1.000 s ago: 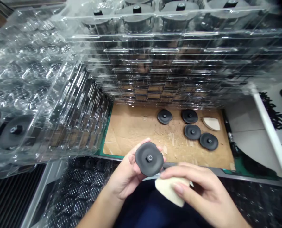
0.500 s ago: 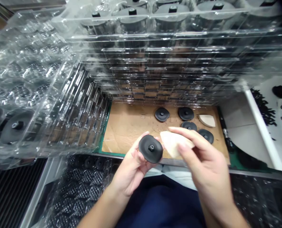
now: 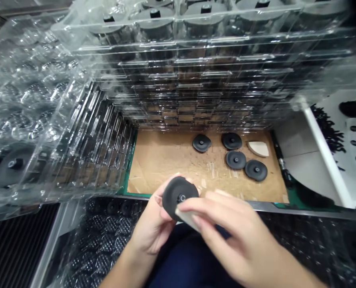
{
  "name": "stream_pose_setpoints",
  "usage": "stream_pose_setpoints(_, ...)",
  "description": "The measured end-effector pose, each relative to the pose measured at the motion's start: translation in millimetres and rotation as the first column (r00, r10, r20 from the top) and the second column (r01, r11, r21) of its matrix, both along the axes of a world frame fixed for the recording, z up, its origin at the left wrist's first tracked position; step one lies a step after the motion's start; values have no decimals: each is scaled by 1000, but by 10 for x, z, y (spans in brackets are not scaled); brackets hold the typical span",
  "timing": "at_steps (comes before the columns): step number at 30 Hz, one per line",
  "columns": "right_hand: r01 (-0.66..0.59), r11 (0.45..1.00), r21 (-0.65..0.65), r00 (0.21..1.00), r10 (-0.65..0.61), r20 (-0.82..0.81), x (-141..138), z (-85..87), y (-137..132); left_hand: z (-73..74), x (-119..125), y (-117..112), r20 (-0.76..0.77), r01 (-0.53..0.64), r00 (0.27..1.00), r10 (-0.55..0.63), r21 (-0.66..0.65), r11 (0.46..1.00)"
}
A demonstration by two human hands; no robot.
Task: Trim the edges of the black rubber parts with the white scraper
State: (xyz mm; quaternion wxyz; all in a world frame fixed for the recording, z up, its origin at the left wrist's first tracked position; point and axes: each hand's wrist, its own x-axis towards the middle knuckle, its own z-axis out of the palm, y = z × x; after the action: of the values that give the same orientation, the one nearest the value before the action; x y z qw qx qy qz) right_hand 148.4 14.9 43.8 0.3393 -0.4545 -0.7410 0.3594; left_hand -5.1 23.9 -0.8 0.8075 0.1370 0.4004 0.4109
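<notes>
In my left hand (image 3: 154, 224) is a black rounded disc (image 3: 174, 194) with a small raised hub at its centre, its face turned up toward me. My right hand (image 3: 231, 232) pinches a cream-white wedge-shaped pad (image 3: 189, 219), whose tip touches the disc beside the hub. Fingers of the right hand cover part of the pad and the disc's right edge. Beyond my hands, several similar black discs (image 3: 235, 160) lie on a brown cardboard sheet (image 3: 160, 160). A second cream wedge pad (image 3: 258, 148) rests at the sheet's right side.
Tall stacked clear plastic trays (image 3: 189, 76) rise behind the cardboard, their top one holding black discs. More clear trays (image 3: 46, 120) stand at the left. A white-edged bin (image 3: 327, 156) and small black parts (image 3: 327, 128) are at the right. Below lies another clear tray (image 3: 106, 240).
My right hand has moved left and down, bringing the pad from beside the disc onto its face. My left hand, still holding the disc, has shifted slightly left.
</notes>
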Motion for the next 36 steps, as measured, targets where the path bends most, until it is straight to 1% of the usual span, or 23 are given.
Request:
stream_pose_setpoints(2,71,997,-2,993,-71,96,91,11,-55,14,1,2,25,-5,1000,5,-8,1000)
stream_pose_setpoints(3,127,991,35,980,-131,148,116,11,-58,21,10,2,48,-13,999,14,-14,1000)
stream_pose_setpoints(5,212,964,161,939,-247,239,119,1,-4,34,34,2,99,-37,994,39,-19,999)
stream_pose_setpoints(6,212,949,232,926,-271,262,105,-7,51,39,43,2,119,-43,992,45,-22,999)
stream_pose_setpoints(7,169,939,300,935,-249,252,89,-19,119,43,48,4,127,-36,991,41,-34,999)
stream_pose_setpoints(8,85,936,341,962,-167,216,76,-31,193,46,48,6,124,-17,992,23,-45,999)
stream_pose_setpoints(10,-117,940,321,989,82,119,66,-52,323,47,38,12,94,36,995,-31,-50,998)
stream_pose_setpoints(11,-176,946,271,984,158,86,66,-57,365,46,31,15,80,67,995,-63,-47,997)
stream_pose_setpoints(12,-180,960,217,982,164,89,66,-55,386,45,26,18,67,88,994,-85,-40,995)
stream_pose_setpoints(13,-134,973,186,985,111,132,61,-45,389,43,23,21,56,100,994,-98,-27,995)
stream_pose_setpoints(15,-56,966,252,978,2,209,42,-14,361,39,24,26,46,130,991,-129,-12,991)
stream_pose_setpoints(17,-111,933,342,983,52,177,30,4,339,34,29,31,47,161,986,-161,-3,987)
stream_pose_setpoints(19,-129,928,350,991,106,86,64,-38,358,28,27,36,63,179,982,-179,-3,984)
stream_pose_setpoints(20,-69,950,305,997,57,51,101,-92,377,24,20,37,93,174,981,-172,-12,985)
stream_pose_setpoints(22,158,977,146,985,-166,46,196,-273,395,17,-1,40,176,157,973,-149,-37,987)
stream_pose_setpoints(24,325,945,-40,940,-319,118,274,-538,343,12,-24,46,258,145,958,-124,-65,987)
stream_pose_setpoints(26,352,925,-143,929,-326,176,300,-847,218,10,-38,56,296,141,949,-112,-80,987)
stream_pose_setpoints(28,286,940,-184,950,-254,181,288,-1122,73,7,-41,69,314,139,943,-107,-80,987)
stream_pose_setpoints(30,252,948,-194,961,-223,163,276,-1265,-21,1,-38,78,330,142,938,-110,-74,987)
stream_pose_setpoints(31,262,945,-195,960,-234,156,277,-1260,-35,-3,-36,79,337,151,934,-118,-71,986)
stream_pose_setpoints(33,344,921,-182,936,-322,143,286,-1087,-3,-7,-28,78,352,171,927,-133,-79,982)
stream_pose_setpoints(35,411,907,-92,910,-402,103,276,-749,76,0,-11,73,336,191,930,-150,-93,977)
stream_pose_setpoints(36,413,911,-2,909,-412,62,254,-558,119,9,1,71,297,193,942,-157,-97,976)
